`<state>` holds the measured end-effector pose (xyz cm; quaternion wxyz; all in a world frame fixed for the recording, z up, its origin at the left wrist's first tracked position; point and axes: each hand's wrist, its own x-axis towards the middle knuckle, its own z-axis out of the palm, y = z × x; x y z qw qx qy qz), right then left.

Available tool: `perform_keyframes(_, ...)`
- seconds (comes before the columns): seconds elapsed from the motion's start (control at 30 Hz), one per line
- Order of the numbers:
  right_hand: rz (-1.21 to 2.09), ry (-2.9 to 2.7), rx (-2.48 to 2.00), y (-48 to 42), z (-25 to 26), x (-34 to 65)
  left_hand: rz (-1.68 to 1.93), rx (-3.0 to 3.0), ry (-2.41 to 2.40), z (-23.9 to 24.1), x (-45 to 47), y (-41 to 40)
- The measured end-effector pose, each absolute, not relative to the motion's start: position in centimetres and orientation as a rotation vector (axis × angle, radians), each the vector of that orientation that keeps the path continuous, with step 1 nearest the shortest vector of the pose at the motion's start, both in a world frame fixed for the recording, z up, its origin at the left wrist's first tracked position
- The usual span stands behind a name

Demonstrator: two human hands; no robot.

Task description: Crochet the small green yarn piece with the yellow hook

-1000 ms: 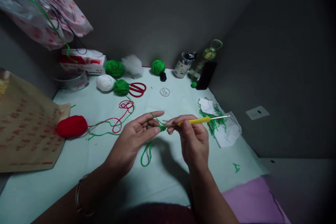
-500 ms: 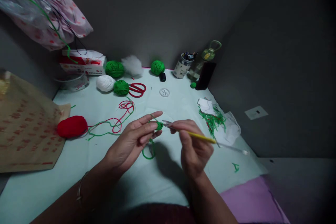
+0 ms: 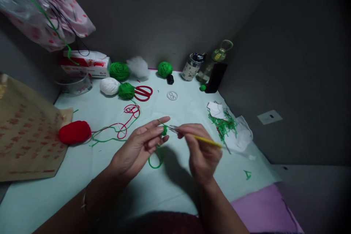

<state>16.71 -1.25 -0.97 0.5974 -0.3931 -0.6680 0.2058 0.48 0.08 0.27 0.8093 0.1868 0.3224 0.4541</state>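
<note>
My left hand [image 3: 138,146] pinches a small green crochet piece [image 3: 164,130] between thumb and fingers, with green yarn [image 3: 155,161] looping down from it onto the pale table [image 3: 82,168]. My right hand [image 3: 201,150] grips a yellow-handled crochet hook [image 3: 207,140], its metal tip touching the green piece. The handle slants down to the right. Both hands hover just above the table's middle.
A red yarn ball [image 3: 74,132] lies left with red and green strands trailing. At the back sit green balls [image 3: 119,71], a white ball [image 3: 109,86], red scissors [image 3: 143,92], a jar [image 3: 191,67] and a bottle [image 3: 216,58]. Green scraps [image 3: 223,124] lie right. Brown paper [image 3: 24,131] covers the left edge.
The hook's handle has swung from level to slanting down right. My left hand's fingers closed more tightly on the green piece, and the hanging yarn loop shifted slightly.
</note>
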Motion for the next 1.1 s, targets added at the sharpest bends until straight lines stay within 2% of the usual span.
perform_keyframes(0.13,0.842,-1.318,-0.860,-0.7,-0.8,16.6,1.042,0.549,0.741,0.4,0.5,0.0)
perform_keyframes(0.47,1.103,-1.125,-0.794,-0.5,-1.0,16.8,1.032,0.703,0.819,0.1,0.4,-0.1)
perform_keyframes(0.57,0.982,-1.237,-0.856,-1.0,-0.7,16.8,1.036,0.753,0.864,0.0,0.2,-0.2)
perform_keyframes(0.8,0.247,-1.780,-0.855,-1.9,-0.9,16.3,1.140,0.931,1.066,0.1,0.6,-0.5)
perform_keyframes(1.0,0.378,-1.643,-0.849,-1.6,-1.1,16.5,1.143,0.960,1.079,0.3,0.6,-0.6)
perform_keyframes(1.1,0.272,-1.742,-0.860,-1.4,-1.0,16.4,1.134,0.893,1.027,0.0,0.7,-0.5)
